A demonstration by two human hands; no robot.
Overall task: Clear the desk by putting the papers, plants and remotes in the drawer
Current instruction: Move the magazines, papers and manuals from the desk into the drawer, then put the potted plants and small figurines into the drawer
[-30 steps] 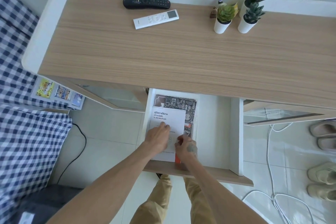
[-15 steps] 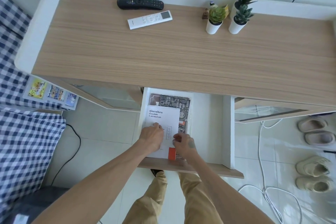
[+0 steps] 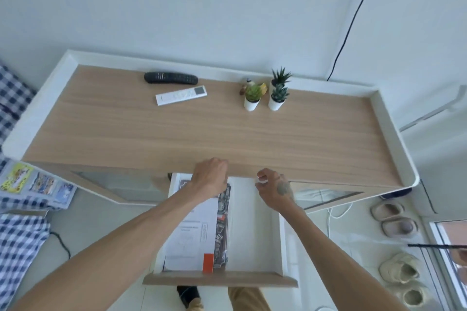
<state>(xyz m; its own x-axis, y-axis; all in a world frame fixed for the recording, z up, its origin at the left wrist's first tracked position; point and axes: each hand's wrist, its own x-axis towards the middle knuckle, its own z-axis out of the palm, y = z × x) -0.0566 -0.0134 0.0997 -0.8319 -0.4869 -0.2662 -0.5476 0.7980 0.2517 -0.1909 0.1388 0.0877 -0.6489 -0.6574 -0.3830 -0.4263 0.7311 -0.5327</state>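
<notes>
Over the open drawer: both hands are raised at the counter's front edge, and neither holds anything.
Left hand (image 3: 211,175): loosely curled with the knuckles up, above the back of the drawer; nothing shows in it.
Right hand (image 3: 274,190): fingers bent and apart, empty, over the bare right half of the drawer.
Papers (image 3: 193,233): lying flat along the left side of the drawer (image 3: 219,281), a white sheet on top of a dark printed one with an orange tab near the front.
Black remote (image 3: 170,77): at the back of the counter (image 3: 202,134), close to the raised white rim.
White remote (image 3: 181,95): just in front of the black one, lying at a slant, apart from it.
Plants (image 3: 265,94): three small white pots clustered to the right of the remotes, with a tiny figure behind them.
Step in hand: I would say the reach for the next things, remotes or plants.
Doing it well: take the two remotes one per hand, since they lie close together, and grip each across its width.
Placing: the right half of the drawer is free, so lay the remotes there and not on the papers.
Pots: lift them by the pot and keep them upright; whether they fit under the counter once the drawer shuts, I cannot tell.
</notes>
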